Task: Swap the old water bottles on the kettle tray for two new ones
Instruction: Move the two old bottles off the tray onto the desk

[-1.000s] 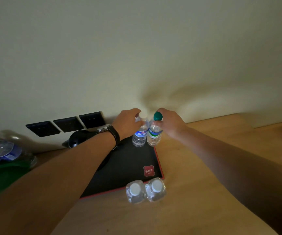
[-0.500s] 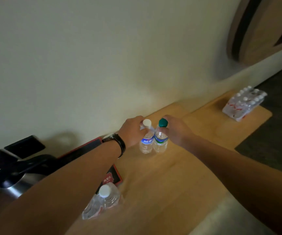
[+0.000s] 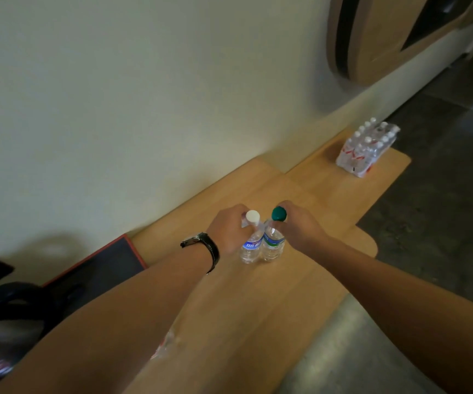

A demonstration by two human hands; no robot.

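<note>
My left hand (image 3: 227, 229) grips the neck of a white-capped bottle with a blue label (image 3: 251, 247). My right hand (image 3: 298, 224) grips the neck of a green-capped bottle with a green label (image 3: 273, 245). The two bottles are side by side, touching, over the wooden counter (image 3: 258, 302), right of the black, red-edged kettle tray (image 3: 110, 261). I cannot tell whether they rest on the wood. The dark kettle (image 3: 5, 317) stands at the far left. A clear bottle (image 3: 167, 344) peeks out from under my left forearm.
A shrink-wrapped pack of several white-capped bottles (image 3: 367, 149) sits at the far right end of the counter, by the wall. Dark floor lies beyond the counter's right edge. A round wooden panel hangs on the wall at top right.
Both hands have carried the two bottles off the tray to the right, over the bare counter. My view has swung right, and the bottle pack has come into sight.
</note>
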